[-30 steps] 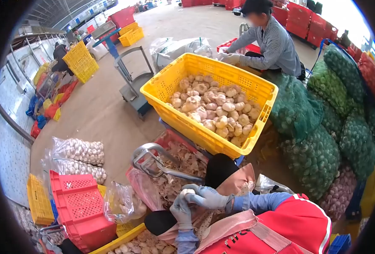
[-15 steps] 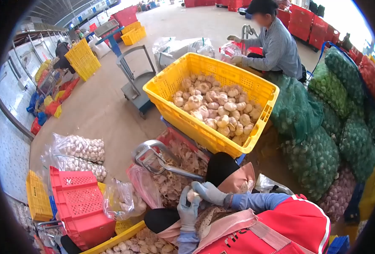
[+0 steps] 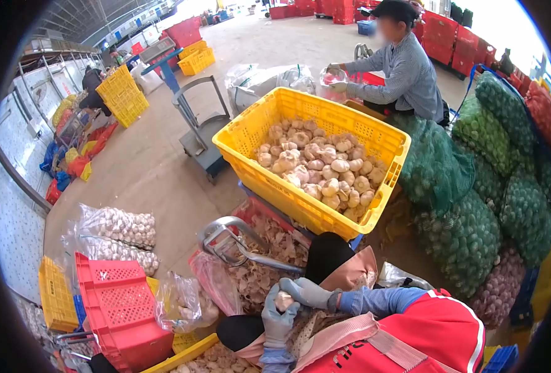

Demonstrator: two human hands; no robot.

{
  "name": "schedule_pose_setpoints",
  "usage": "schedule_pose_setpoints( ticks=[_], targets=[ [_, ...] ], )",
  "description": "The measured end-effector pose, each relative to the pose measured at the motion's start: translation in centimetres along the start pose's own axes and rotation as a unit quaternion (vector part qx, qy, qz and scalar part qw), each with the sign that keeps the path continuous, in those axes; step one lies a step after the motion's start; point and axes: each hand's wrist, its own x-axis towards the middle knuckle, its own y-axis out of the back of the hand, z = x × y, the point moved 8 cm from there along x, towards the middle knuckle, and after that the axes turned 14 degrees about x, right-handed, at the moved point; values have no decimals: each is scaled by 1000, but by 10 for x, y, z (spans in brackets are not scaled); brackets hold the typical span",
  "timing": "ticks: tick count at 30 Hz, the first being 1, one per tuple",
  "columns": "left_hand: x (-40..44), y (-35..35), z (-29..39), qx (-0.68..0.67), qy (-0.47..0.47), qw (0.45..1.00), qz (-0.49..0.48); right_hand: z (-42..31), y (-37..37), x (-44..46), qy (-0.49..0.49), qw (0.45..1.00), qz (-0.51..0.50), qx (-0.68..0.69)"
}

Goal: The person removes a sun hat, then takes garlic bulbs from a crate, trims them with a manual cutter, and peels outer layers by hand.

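Note:
A pale garlic bulb (image 3: pixel 283 301) sits between my two grey-gloved hands, above my lap. My left hand (image 3: pixel 278 322) holds it from below, fingers curled round its side. From the right, my right hand (image 3: pixel 308 292) closes on the top of the same bulb; its thumb is partly hidden. Just beyond my hands lies a heap of papery garlic skins (image 3: pixel 263 267) in a red container, with a bent metal handle (image 3: pixel 250 252) across it. A yellow crate (image 3: pixel 313 214) full of garlic bulbs (image 3: pixel 325 161) stands farther out.
Garlic lies in another yellow crate (image 3: pixel 185 357) by my left side. Red crates (image 3: pixel 117 292) and bagged garlic (image 3: pixel 123 227) stand at left. Green mesh sacks (image 3: pixel 459 239) pile up at right. A co-worker (image 3: pixel 396 74) sits beyond the big crate, and a trolley (image 3: pixel 207 133) stands left of it.
The bulb shows more plainly between my fingers, as my hands have turned it slightly. The co-worker's hands have come together at a clear bag. The whole view has shifted a little.

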Motion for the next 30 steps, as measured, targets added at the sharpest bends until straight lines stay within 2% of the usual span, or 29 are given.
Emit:
schedule_pose_setpoints(
  ticks=[1, 3, 4, 5, 7, 8, 10, 11, 12, 13, 14, 15, 16, 17, 18, 20, 21, 22, 24, 25, 26, 28, 29, 30],
  targets=[
    [-1, 2, -6, 7, 0, 1000, 6, 4, 4, -2, -3, 1000, 2, 2],
    [2, 7, 9, -22, -2, 1000, 0, -49, 11, -13, 73, 959, -17, -273],
    [4, 10, 12, -9, 7, 1000, -3, -67, 10, -20, 114, 929, -25, -351],
    [6, 13, 11, 3, 15, 1000, -6, -74, 12, -21, 113, 929, -26, -351],
    [8, 12, 7, 139, 5, 990, -32, -71, 16, -18, 30, 969, -28, -246],
    [9, 9, 5, 193, 14, 980, -52, -62, 10, -16, 21, 973, -40, -226],
    [12, 6, 3, 176, -10, 984, -16, -43, 0, -13, -16, 966, -63, -250],
    [12, 6, 0, 167, -10, 986, -2, -38, 2, -11, -25, 982, -45, -184],
    [11, 4, -8, 94, 3, 996, -5, -14, 3, -4, -18, 996, -16, -83],
    [9, 5, -17, 59, -8, 997, 48, 6, 5, 4, -22, 995, 4, -95],
    [9, 7, -32, -66, 88, 993, 33, -1, -6, 8, -31, 990, -125, -60],
    [5, 8, -48, -202, 181, 960, 61, 13, -13, 14, 192, 972, -123, -64],
    [1, 12, -58, -197, 208, 956, 67, 41, -11, 23, -77, 976, -30, 203],
    [-4, 21, -60, -234, 212, 943, 108, 29, -18, 16, -152, 926, -26, 343],
    [-6, 27, -58, -241, 217, 930, 175, 10, -21, 5, -231, 891, -34, 390],
    [-7, 43, -45, -162, 201, 952, 166, 27, -21, 15, -192, 884, -62, 421],
    [-9, 48, -42, -158, 194, 953, 171, 21, -18, 8, -245, 885, -49, 394],
    [-10, 57, -34, -123, 169, 960, 185, 28, -16, 10, -252, 889, -11, 383],
    [-11, 86, -17, -48, 90, 965, 240, 35, -19, 13, -262, 881, -36, 392],
    [-14, 114, -2, 84, 12, 951, 298, 43, -14, 12, -270, 895, 2, 355],
    [-18, 141, 17, 218, -61, 911, 344, 35, -19, 18, -247, 905, -19, 346],
    [-32, 193, 28, 302, -31, 853, 424, -8, -36, 30, -235, 916, -42, 323],
    [-34, 217, 37, 425, -27, 800, 423, -21, -44, 52, -146, 939, -75, 303],
    [-29, 236, 47, 503, -23, 771, 389, -35, -52, 73, -54, 952, -105, 283]
  ],
)
